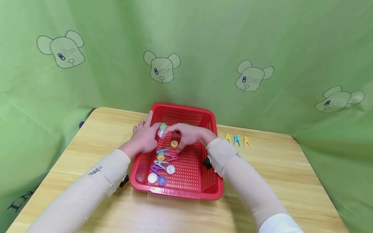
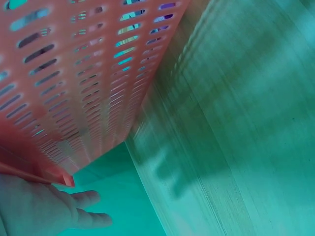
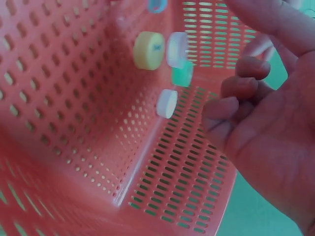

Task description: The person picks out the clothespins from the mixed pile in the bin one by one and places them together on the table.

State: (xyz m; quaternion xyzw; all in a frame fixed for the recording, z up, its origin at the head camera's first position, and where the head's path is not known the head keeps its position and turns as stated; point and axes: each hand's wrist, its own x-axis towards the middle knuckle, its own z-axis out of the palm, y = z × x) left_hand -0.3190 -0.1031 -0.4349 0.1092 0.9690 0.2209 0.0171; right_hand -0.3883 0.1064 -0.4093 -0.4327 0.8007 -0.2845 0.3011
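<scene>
Right hand [image 1: 188, 133] is spread empty by the yellow cap [image 1: 174, 144] in the basket [image 1: 187, 194], so a sloppy dip could knock the white cap [image 1: 160, 133], and left hand [image 1: 144, 137], splayed on the basket's edge, could tip it by leaning tbh.

Pale sleeves [image 1: 247, 186], dark markings [image 1: 95, 171]

The table [image 1: 279, 174] has a pale, wood-grained top with streaks running across it and rounded far corners. Directly on it stands a red perforated plastic basket [image 1: 186, 193], upright, its far end near the table's back edge. To the basket's right, near that same edge, three small clothespins lie in a row, apart: yellow clothespin [image 1: 227, 138], blue clothespin [image 1: 237, 141], second yellow clothespin [image 1: 246, 141].
</scene>
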